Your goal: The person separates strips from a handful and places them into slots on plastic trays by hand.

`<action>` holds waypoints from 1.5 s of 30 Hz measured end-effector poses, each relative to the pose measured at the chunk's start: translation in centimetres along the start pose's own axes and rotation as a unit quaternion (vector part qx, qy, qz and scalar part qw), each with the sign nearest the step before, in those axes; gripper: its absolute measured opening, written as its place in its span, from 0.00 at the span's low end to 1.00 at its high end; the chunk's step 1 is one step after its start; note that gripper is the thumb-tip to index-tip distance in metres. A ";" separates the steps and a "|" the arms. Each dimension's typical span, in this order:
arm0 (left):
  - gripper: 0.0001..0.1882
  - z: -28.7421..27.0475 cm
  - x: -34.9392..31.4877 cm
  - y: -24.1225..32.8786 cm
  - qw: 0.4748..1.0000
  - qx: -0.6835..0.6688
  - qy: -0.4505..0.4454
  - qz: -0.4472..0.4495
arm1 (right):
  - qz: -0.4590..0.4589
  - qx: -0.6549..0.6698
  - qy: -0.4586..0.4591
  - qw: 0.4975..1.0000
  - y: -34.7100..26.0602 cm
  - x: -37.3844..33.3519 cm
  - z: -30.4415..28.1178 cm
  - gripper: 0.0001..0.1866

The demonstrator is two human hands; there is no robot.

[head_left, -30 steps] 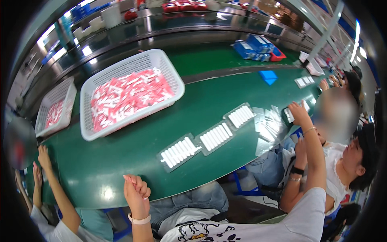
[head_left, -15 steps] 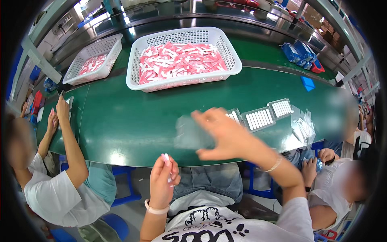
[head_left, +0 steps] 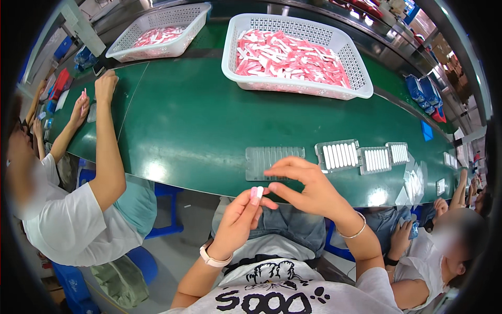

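My left hand is closed with its fingertips pinching small slim sticks, one pink and one white, near the table's front edge. Just right of them, my right hand is open, thumb and fingers apart; its thumb tip is close to the left fingertips. Beyond the right hand lies a clear plastic slotted tray with no sticks visible in it, partly covered by the fingers. To its right, three similar trays hold rows of white sticks: one, another and a third.
A large white basket of pink and white pieces stands at the back; a similar basket is at the far left. Clear plastic sheets lie right of the trays. Co-workers sit on both sides, and blue packs lie back right.
My right hand has moved back from the clear tray toward my left hand. The tray, blurred earlier, now lies still. My left hand has come up toward the right one. The view has shifted.
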State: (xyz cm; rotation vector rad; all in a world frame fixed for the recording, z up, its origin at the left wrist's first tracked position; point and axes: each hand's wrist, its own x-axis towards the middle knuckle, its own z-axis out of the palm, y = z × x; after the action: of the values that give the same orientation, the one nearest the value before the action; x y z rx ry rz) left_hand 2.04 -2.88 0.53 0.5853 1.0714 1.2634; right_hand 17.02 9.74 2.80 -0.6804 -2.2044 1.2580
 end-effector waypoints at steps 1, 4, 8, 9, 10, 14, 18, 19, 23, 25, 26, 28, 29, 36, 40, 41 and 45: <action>0.15 -0.1 0.1 -0.1 1.000 -0.003 -0.001 -0.004 | 0.005 0.000 -0.001 1.000 -0.6 0.0 0.0 0.13; 0.13 -0.2 0.3 -0.3 0.998 0.047 -0.047 0.006 | 0.001 0.013 -0.028 1.000 -0.9 0.0 0.1 0.10; 0.13 -0.4 1.0 -0.2 0.992 0.105 -0.071 0.025 | 0.097 0.066 -0.043 0.992 -0.8 -0.1 -0.5 0.08; 0.13 -0.2 1.0 0.1 0.995 0.081 -0.064 0.000 | 0.146 0.082 -0.026 0.986 -0.8 -0.1 -0.7 0.07; 0.13 0.0 1.1 0.3 0.996 0.059 -0.057 -0.025 | 0.195 0.099 -0.009 0.976 -0.8 -0.2 -0.8 0.06; 0.13 0.2 1.8 0.1 0.997 0.042 -0.058 -0.040 | 0.223 0.187 0.053 0.955 0.9 -1.0 -0.6 0.04; 0.12 0.3 2.4 -0.1 0.998 0.058 -0.027 -0.028 | 0.126 0.140 0.223 0.957 2.0 -1.1 -1.7 0.04; 0.12 0.4 2.6 0.0 0.997 0.074 -0.016 -0.022 | 0.060 0.005 0.261 0.964 2.5 -1.1 -2.2 0.05; 0.09 -0.3 3.3 1.1 0.960 -0.227 -0.043 -0.156 | -0.084 -0.371 0.130 0.916 3.6 -2.4 -2.3 0.08; 0.09 -1.3 3.7 0.5 0.814 -0.512 -0.165 -0.219 | -0.079 -0.372 0.121 0.917 3.3 -3.2 -1.4 0.09; 0.09 -1.6 3.9 -0.1 0.776 -0.558 -0.201 -0.215 | -0.074 -0.376 0.111 0.917 3.1 -3.5 -0.8 0.11; 0.11 -1.4 4.1 -0.6 0.748 -0.583 -0.233 -0.214 | -0.051 -0.377 0.103 0.919 2.5 -3.8 -0.3 0.17; 0.12 -1.3 4.1 -0.7 0.716 -0.608 -0.268 -0.212 | -0.050 -0.376 0.104 0.919 2.7 -3.8 -0.4 0.17; 0.15 -1.1 4.1 -1.0 0.709 -0.592 -0.330 -0.195 | -0.019 -0.341 0.107 0.934 2.0 -3.0 -1.1 0.16; 0.16 -1.0 4.0 -1.0 0.706 -0.559 -0.374 -0.223 | -0.018 -0.020 0.111 0.993 1.1 -1.6 -1.2 0.17; 0.16 -1.0 3.9 -1.0 0.702 -0.543 -0.398 -0.234 | -0.018 -0.018 0.111 0.993 0.8 -1.1 -1.3 0.17; 0.16 -0.7 3.5 -1.0 0.698 -0.535 -0.409 -0.244 | 0.006 0.290 -0.043 0.956 1.1 0.3 -1.2 0.15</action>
State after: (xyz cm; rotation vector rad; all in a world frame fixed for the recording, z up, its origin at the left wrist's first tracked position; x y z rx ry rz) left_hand 1.71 0.07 -1.75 -0.1055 -0.3443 0.7771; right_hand 17.72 11.16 2.43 -0.4053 -1.7466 1.8523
